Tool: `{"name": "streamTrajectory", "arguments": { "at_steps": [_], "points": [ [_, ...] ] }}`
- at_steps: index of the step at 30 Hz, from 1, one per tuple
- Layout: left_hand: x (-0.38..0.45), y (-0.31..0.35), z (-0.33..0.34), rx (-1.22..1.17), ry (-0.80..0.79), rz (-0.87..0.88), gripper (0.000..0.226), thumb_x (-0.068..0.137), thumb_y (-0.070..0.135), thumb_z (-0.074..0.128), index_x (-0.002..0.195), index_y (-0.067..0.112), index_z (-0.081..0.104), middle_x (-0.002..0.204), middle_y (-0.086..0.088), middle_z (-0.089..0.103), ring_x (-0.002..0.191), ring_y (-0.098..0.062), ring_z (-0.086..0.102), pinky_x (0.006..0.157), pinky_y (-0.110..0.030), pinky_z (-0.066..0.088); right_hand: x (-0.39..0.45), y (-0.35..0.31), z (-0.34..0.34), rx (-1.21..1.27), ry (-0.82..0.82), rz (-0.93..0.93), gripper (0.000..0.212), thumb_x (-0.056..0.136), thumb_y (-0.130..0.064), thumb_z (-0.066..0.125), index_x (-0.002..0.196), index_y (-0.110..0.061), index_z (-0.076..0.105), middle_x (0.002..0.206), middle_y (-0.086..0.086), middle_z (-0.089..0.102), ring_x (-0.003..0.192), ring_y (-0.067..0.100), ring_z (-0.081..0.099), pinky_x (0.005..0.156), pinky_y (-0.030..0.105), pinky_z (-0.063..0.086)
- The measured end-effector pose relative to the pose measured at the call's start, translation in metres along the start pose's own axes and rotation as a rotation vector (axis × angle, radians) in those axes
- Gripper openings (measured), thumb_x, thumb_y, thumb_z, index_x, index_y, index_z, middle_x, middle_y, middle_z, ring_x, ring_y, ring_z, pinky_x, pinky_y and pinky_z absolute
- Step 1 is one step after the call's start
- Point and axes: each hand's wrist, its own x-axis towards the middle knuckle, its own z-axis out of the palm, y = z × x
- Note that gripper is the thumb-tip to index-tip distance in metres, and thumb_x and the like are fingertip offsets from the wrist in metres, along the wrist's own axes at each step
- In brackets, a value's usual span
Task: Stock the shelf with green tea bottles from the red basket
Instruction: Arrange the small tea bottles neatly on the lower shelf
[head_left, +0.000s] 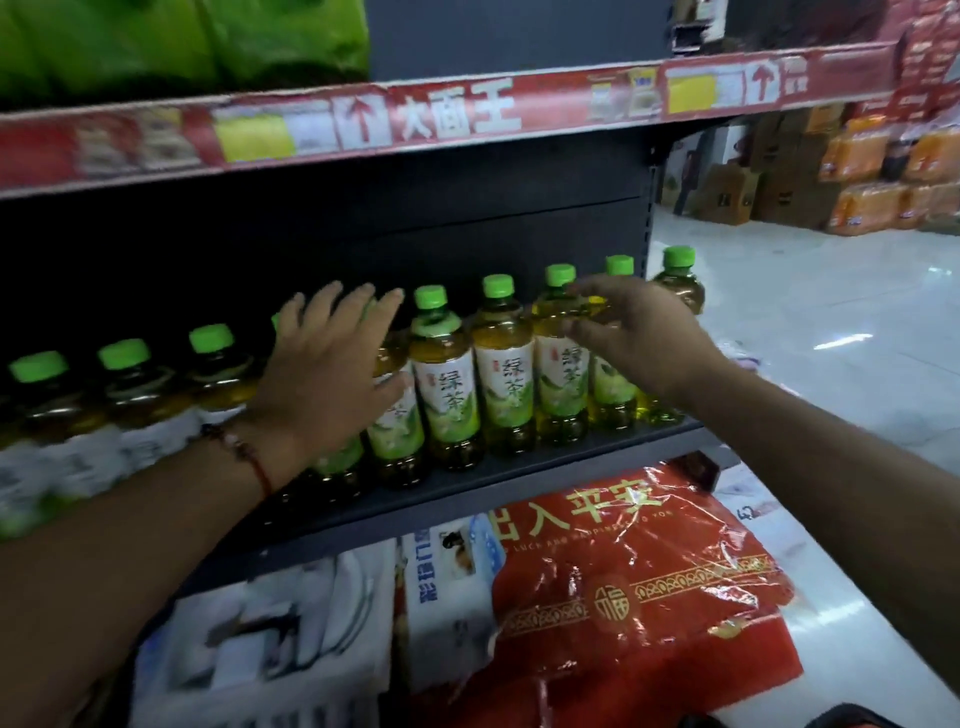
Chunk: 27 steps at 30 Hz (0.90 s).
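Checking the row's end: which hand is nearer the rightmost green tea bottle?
Right. The right hand reaches among the neighbouring bottles, just left of the rightmost green tea bottle; the left hand is several bottles further left.

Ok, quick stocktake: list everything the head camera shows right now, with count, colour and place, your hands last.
green tea bottles: at least nine caps visible, amber with green caps, one row along the shelf front
shelf: one, dark grey, under the bottles
price strip: one, red, on the upper shelf's edge
green packs: count unclear, top left
red bag: one, gold print, below the shelf
white packages: count unclear, lower left
cartons: several, brown and orange, right background
left hand: open, over the bottles; red wrist cord
right hand: fingers curled at a bottle's shoulder
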Motion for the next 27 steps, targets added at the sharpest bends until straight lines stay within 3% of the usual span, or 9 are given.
{"name": "streamTrajectory", "arguments": {
  "at_steps": [4,6,10,13,15,20,22,24,27],
  "points": [
    [0.004,-0.014,-0.006,-0.136,-0.015,0.034,0.066,0.096,0.039,0.059,0.152,0.012,0.036,0.145,-0.009,0.049,0.130,-0.031,0.047,0.109,-0.045,0.029,0.022,-0.036,0.024,-0.003,-0.059,0.035,0.054,0.093,-0.038,0.064,0.143,-0.033,0.046,0.143,0.000,0.052,0.104,0.019,0.063,0.081,0.033,0.054],
    [0.008,-0.014,-0.010,-0.184,-0.020,0.032,0.061,0.098,0.035,0.056,0.151,0.011,0.038,0.142,-0.009,0.051,0.125,-0.032,0.050,0.106,-0.042,0.032,0.030,-0.045,0.037,-0.041,-0.105,0.037,0.059,0.092,-0.040,0.064,0.147,-0.032,0.043,0.145,0.003,0.051,0.119,0.024,0.057,0.093,0.032,0.049],
    [0.006,-0.011,-0.012,-0.219,-0.006,-0.007,0.060,0.099,0.038,0.055,0.152,0.015,0.038,0.145,-0.006,0.049,0.121,-0.035,0.051,0.103,-0.038,0.035,0.034,-0.050,0.051,-0.050,-0.081,0.036,0.054,0.093,-0.030,0.066,0.143,-0.029,0.046,0.132,0.005,0.060,0.098,0.019,0.060,0.083,0.031,0.050],
    [0.006,-0.010,-0.011,-0.208,0.019,0.001,0.062,0.099,0.040,0.056,0.153,0.015,0.037,0.146,-0.005,0.049,0.122,-0.031,0.050,0.105,-0.035,0.034,0.039,-0.045,0.051,-0.029,-0.030,0.016,0.040,0.094,-0.016,0.063,0.132,-0.027,0.055,0.119,0.006,0.066,0.094,0.022,0.066,0.085,0.042,0.057],
    [0.007,-0.012,-0.011,-0.213,0.016,-0.001,0.064,0.099,0.042,0.055,0.153,0.016,0.035,0.147,-0.005,0.047,0.124,-0.031,0.049,0.106,-0.035,0.032,0.040,-0.044,0.048,-0.034,-0.040,0.012,0.038,0.095,-0.011,0.062,0.130,-0.024,0.056,0.117,0.006,0.067,0.092,0.021,0.066,0.081,0.039,0.057],
    [-0.013,-0.034,-0.016,-0.176,0.014,0.040,0.070,0.098,0.048,0.052,0.157,0.024,0.025,0.163,-0.009,0.024,0.145,-0.031,0.028,0.121,-0.042,0.014,0.032,-0.048,0.044,-0.059,-0.050,0.034,0.046,0.094,-0.020,0.064,0.138,-0.028,0.052,0.128,0.002,0.062,0.102,0.018,0.061,0.086,0.035,0.052],
    [-0.029,-0.065,-0.023,-0.118,0.022,-0.008,0.068,0.098,0.048,0.051,0.157,0.026,0.025,0.162,-0.010,0.027,0.147,-0.030,0.024,0.121,-0.045,0.009,0.023,-0.060,0.047,-0.042,0.037,-0.032,0.044,0.094,-0.027,0.065,0.136,-0.031,0.053,0.133,-0.002,0.058,0.108,0.018,0.060,0.091,0.037,0.052],
    [-0.043,-0.100,-0.028,-0.048,0.025,-0.071,0.067,0.097,0.050,0.051,0.155,0.025,0.030,0.157,-0.011,0.036,0.146,-0.031,0.027,0.120,-0.050,0.010,0.015,-0.083,0.053,0.040,0.055,-0.111,0.040,0.093,-0.029,0.065,0.132,-0.032,0.057,0.130,-0.006,0.060,0.099,0.015,0.065,0.083,0.033,0.056],
    [-0.060,-0.137,-0.032,-0.083,-0.071,-0.170,0.069,0.095,0.057,0.051,0.152,0.023,0.037,0.151,-0.013,0.044,0.140,-0.033,0.035,0.117,-0.049,0.022,0.010,-0.119,0.078,0.098,-0.156,-0.117,0.045,0.092,-0.035,0.066,0.136,-0.036,0.054,0.124,-0.010,0.060,0.079,0.013,0.067,0.061,0.023,0.055]
  ]
}}
